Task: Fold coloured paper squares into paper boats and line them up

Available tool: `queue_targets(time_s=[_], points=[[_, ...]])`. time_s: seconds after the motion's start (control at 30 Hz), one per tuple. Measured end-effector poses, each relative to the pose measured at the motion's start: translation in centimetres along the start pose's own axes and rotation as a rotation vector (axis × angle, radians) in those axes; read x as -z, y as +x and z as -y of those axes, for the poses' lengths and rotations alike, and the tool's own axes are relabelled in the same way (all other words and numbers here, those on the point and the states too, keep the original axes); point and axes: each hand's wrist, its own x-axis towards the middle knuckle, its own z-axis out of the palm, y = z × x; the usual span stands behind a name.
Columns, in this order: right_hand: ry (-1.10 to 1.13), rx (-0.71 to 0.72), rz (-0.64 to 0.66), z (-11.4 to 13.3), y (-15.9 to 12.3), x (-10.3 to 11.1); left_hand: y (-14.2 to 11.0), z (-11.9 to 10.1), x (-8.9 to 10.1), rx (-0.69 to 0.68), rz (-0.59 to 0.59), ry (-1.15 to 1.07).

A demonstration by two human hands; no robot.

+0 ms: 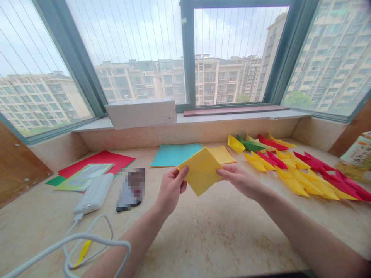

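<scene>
A folded yellow paper square (201, 171) hangs in the air above the marble sill, turned like a diamond. My left hand (171, 187) pinches its left corner between thumb and fingers. My right hand (239, 178) pinches its right corner. Behind it on the sill lie a yellow sheet (224, 153) and a teal sheet (174, 154). To the right, several folded paper boats (292, 170) in yellow, red and green lie in rows.
At the left lie red paper (100, 160), green-edged sheets (84, 177), a white power bank (94, 194) with a white cable (95, 240), and a blurred dark object (131, 189). A white box (142, 112) rests on the window ledge. A package (358, 152) sits far right.
</scene>
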Motion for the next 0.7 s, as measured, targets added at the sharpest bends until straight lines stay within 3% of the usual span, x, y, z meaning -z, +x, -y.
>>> queue_targets(time_s=[0.23, 0.43, 0.53, 0.7], points=[[-0.151, 0.034, 0.117, 0.6, -0.6, 1.0, -0.4, -0.4, 0.1, -0.097, 0.151, 0.342], [-0.198, 0.091, -0.004, -0.6, -0.1, 0.9, -0.7, -0.4, 0.2, -0.168, 0.277, 0.488], [-0.228, 0.113, -0.050, -0.6, 0.0, 0.8, -0.7, -0.4, 0.2, -0.233, 0.217, 0.599], [-0.121, 0.078, 0.098, 0.2, -0.5, 0.2, -0.6, -0.5, 0.1, -0.420, 0.105, 0.737]])
